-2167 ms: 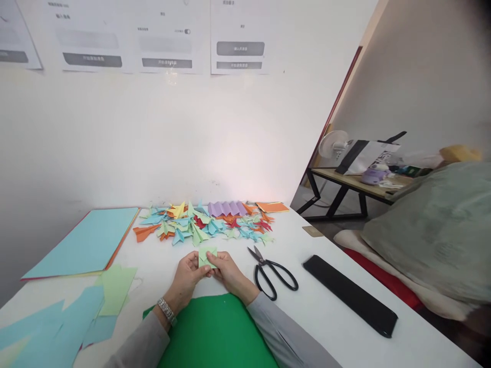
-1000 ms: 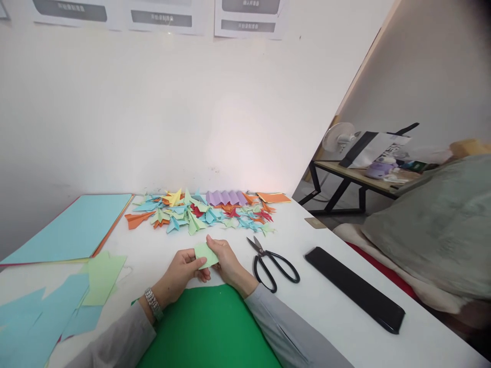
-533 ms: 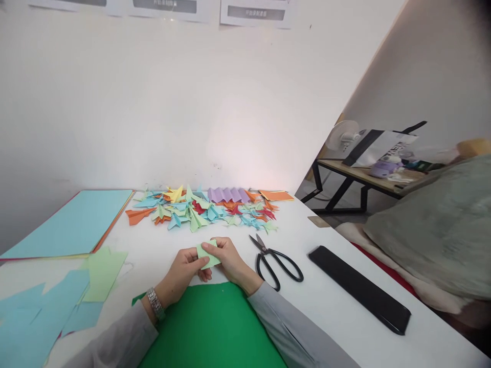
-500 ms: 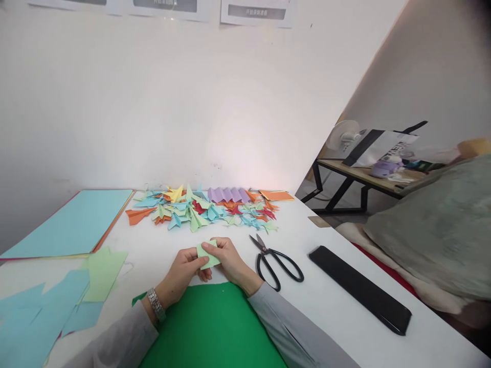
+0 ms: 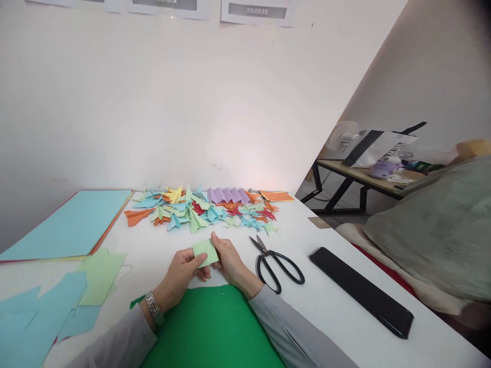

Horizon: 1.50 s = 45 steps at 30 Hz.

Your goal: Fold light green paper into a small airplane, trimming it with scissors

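Observation:
A small pale green piece of paper (image 5: 204,250) is held up above the white table, just past the edge of a green sheet. My left hand (image 5: 183,270) grips it from the left, thumb across its face and fingers behind. On its right edge, my right hand (image 5: 229,259) pinches it, thumb pointing up along the side; the fingers behind are partly hidden. Beyond my hands lies a heap of folded paper shapes (image 5: 197,220) in several colours, some of them paper planes. Black-handled scissors (image 5: 268,255) rest partly open to the right of my right hand.
A stack of coloured sheets (image 5: 72,220) lies at the back left, with loose blue paper pieces (image 5: 57,301) in front. A green sheet (image 5: 210,327) lies under my forearms. A long black object (image 5: 360,291) sits at the right, and an orange paper stack (image 5: 276,196) by the wall.
My right thumb has moved off the paper's face to its right edge, pointing up. More of the green paper shows now, and it has shifted slightly left.

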Each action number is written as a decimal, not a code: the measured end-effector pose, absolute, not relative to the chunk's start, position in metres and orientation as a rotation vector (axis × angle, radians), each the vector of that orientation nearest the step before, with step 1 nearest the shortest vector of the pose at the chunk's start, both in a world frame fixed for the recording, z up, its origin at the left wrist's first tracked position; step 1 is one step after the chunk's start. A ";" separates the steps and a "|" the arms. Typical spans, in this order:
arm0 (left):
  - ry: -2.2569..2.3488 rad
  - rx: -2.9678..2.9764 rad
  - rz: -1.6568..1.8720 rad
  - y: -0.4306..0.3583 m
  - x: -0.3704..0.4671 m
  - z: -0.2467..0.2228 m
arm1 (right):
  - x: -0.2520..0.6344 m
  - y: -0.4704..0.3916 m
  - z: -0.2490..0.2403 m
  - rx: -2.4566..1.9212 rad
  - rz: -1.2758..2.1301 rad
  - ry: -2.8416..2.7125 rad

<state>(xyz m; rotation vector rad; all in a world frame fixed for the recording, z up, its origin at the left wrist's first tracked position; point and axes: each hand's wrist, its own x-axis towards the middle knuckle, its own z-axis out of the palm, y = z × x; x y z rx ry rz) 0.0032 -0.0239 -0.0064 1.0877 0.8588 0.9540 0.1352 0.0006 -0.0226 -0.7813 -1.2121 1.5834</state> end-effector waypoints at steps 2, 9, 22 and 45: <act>0.825 1.041 0.982 -0.023 0.003 -0.006 | 0.136 0.001 -0.023 -0.750 1.593 -1.274; 0.849 1.159 0.937 -0.023 0.001 -0.008 | 0.135 -0.002 -0.020 -0.736 1.658 -1.318; 0.844 1.197 0.801 -0.025 -0.001 -0.003 | 0.135 -0.004 -0.016 -0.688 1.711 -1.246; 0.849 1.259 0.819 -0.026 0.000 -0.006 | 0.135 -0.007 -0.014 -0.660 1.716 -1.302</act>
